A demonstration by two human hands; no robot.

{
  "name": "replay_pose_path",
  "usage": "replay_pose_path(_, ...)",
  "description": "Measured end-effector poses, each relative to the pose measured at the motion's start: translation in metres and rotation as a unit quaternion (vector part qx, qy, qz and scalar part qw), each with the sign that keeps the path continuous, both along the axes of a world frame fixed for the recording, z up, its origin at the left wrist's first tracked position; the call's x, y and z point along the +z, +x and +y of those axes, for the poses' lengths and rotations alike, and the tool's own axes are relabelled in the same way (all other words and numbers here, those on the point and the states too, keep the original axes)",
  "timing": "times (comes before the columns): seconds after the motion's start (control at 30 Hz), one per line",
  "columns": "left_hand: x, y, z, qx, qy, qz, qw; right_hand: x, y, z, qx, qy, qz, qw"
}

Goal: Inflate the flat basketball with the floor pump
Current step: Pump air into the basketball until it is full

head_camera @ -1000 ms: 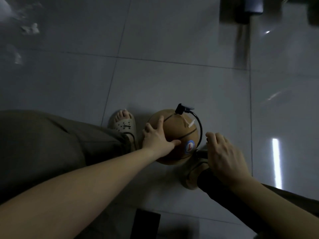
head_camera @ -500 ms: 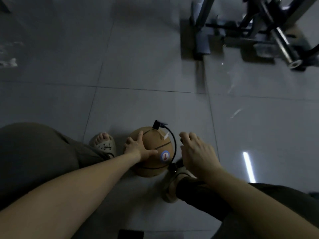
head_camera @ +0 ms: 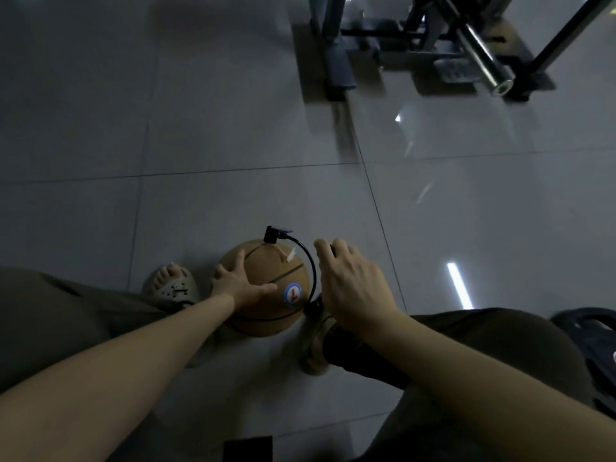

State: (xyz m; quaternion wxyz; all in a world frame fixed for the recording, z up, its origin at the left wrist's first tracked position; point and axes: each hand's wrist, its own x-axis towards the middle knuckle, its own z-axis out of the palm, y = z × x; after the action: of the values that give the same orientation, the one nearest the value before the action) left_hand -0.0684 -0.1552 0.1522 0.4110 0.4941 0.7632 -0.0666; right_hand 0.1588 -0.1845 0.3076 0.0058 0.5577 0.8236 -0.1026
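Mostly ones, and a couple of pairs.

From where I stand I count one basketball (head_camera: 266, 311) with one round sticker (head_camera: 293, 294) on it. There is one black hose (head_camera: 313, 268) ending in one pump head (head_camera: 271, 235), and one pump handle (head_camera: 330, 247), just a dark sliver between curled fingers. There are two hands, a left hand (head_camera: 238, 283) and a right hand (head_camera: 350, 281), and two sandals, left sandal (head_camera: 176, 290) and right sandal (head_camera: 313, 348). Further off are one metal frame (head_camera: 416, 38) with one shiny tube (head_camera: 483, 58), and one dark bag (head_camera: 596, 341).

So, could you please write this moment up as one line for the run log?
left hand flat on basketball | hose plugged in on top | right hand curled over pump handle
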Motion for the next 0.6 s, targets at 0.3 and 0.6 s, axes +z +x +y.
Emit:
replay_pose_path(0.3,-0.007,0.004,-0.005,-0.025,0.044,0.032,0.998,-0.07,0.005,0.015,-0.006,-0.02,-0.001,1.0)
replay_pose_path(0.6,-0.009,0.004,0.002,-0.051,0.032,0.044,0.997,-0.106,0.003,0.021,0.035,-0.086,-0.034,0.995)
